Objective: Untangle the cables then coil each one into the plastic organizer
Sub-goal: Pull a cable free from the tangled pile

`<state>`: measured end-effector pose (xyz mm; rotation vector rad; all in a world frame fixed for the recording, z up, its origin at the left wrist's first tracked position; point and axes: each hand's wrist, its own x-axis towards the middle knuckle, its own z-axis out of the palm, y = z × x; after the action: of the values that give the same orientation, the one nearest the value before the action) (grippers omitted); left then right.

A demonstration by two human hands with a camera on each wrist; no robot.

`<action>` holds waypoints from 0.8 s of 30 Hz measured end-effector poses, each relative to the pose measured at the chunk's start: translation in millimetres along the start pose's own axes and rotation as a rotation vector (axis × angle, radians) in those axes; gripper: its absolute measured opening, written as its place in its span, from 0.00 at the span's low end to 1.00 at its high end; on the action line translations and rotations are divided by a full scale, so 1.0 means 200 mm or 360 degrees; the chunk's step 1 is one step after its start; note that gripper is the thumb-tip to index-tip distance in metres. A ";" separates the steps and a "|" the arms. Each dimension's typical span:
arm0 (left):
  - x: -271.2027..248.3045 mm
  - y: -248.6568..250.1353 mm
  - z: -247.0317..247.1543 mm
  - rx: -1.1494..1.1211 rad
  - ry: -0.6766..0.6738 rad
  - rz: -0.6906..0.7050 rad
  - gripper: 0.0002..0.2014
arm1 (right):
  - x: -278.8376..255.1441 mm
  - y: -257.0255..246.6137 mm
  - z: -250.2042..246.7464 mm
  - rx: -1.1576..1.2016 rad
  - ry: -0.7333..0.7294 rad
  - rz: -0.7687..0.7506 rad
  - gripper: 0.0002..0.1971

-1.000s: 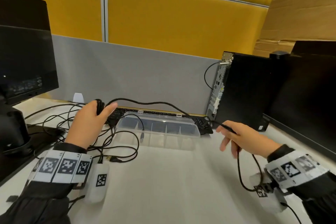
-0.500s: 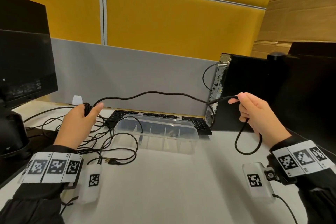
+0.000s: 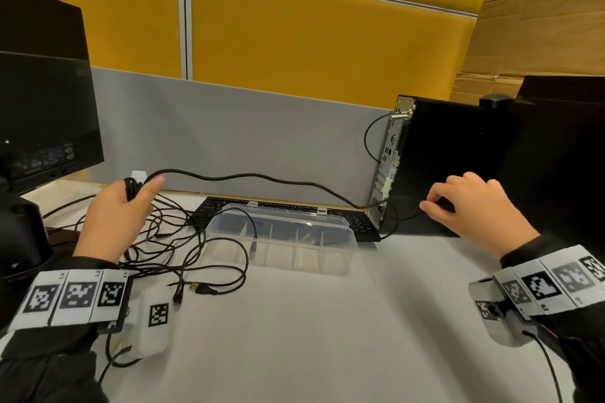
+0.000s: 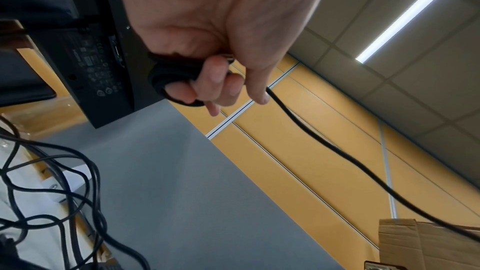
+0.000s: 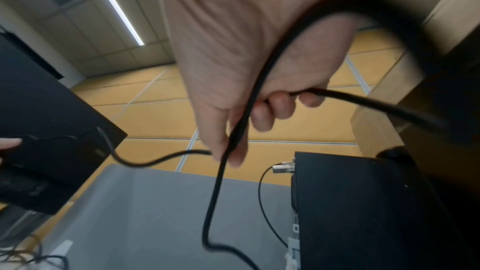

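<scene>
Since half a second ago the right hand (image 3: 471, 209) has dropped lower and turned palm-down in front of the black computer tower (image 3: 448, 167), and the black cable (image 3: 262, 177) strung between the hands sags closer to the clear plastic organizer (image 3: 284, 234).

In the head view, the left hand (image 3: 114, 216) grips a small coil of that cable above a loose tangle of thin black cables (image 3: 183, 239) lying on the white tabletop (image 3: 327, 337). One thin lead drapes into the organizer, which stands open in front of a keyboard (image 3: 353, 224).

From the left wrist, the curled fingers (image 4: 215, 81) hold tight loops, the matte black cable running out past the thumb.

From the right wrist, thumb and fingers pinch the cable, with a blurred loop arcing across the palm.
</scene>
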<state>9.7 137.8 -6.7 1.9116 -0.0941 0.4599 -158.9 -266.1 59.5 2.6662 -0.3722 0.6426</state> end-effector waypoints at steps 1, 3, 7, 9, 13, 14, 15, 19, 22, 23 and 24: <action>0.00 0.00 0.00 -0.0006 0.0003 -0.0004 0.28 | 0.01 0.00 0.01 0.0034 0.0018 0.0073 0.16; 0.00 -0.01 0.00 0.0016 0.0007 -0.0017 0.26 | 0.02 0.01 0.01 0.0304 0.0129 0.0170 0.18; 0.01 -0.03 0.03 0.0138 -0.0068 -0.0106 0.25 | 0.01 0.01 -0.02 0.1458 0.0273 0.0198 0.28; 0.00 -0.04 0.07 0.0235 -0.0161 -0.0172 0.26 | 0.01 -0.02 -0.08 0.2061 0.0236 0.0129 0.34; -0.06 0.01 0.15 0.0175 -0.0602 -0.0170 0.26 | 0.03 -0.12 -0.18 0.2689 0.0002 -0.0129 0.26; -0.09 0.04 0.16 0.0034 -0.0726 -0.0154 0.25 | 0.04 -0.16 -0.20 0.2764 -0.0041 -0.0182 0.23; -0.12 0.07 0.18 -0.0157 -0.0820 -0.0125 0.25 | 0.03 -0.20 -0.21 0.2807 -0.0070 -0.0220 0.21; -0.24 0.23 0.20 -0.0758 -0.0915 0.0157 0.20 | -0.01 -0.37 -0.27 0.2816 -0.0129 -0.0258 0.19; -0.36 0.38 0.24 -0.0853 -0.0785 0.0445 0.07 | -0.05 -0.46 -0.31 0.2690 -0.0106 -0.0331 0.19; -0.39 0.41 0.25 -0.0844 -0.0755 0.0525 0.12 | -0.06 -0.49 -0.33 0.2588 -0.0075 -0.0371 0.19; -0.41 0.44 0.26 -0.0858 -0.0760 0.0597 0.17 | -0.07 -0.52 -0.34 0.2471 -0.0038 -0.0418 0.20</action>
<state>-75.8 44.0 24.2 1.4296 -0.8179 0.1830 -161.4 -141.9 79.2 3.9678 0.8559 1.0756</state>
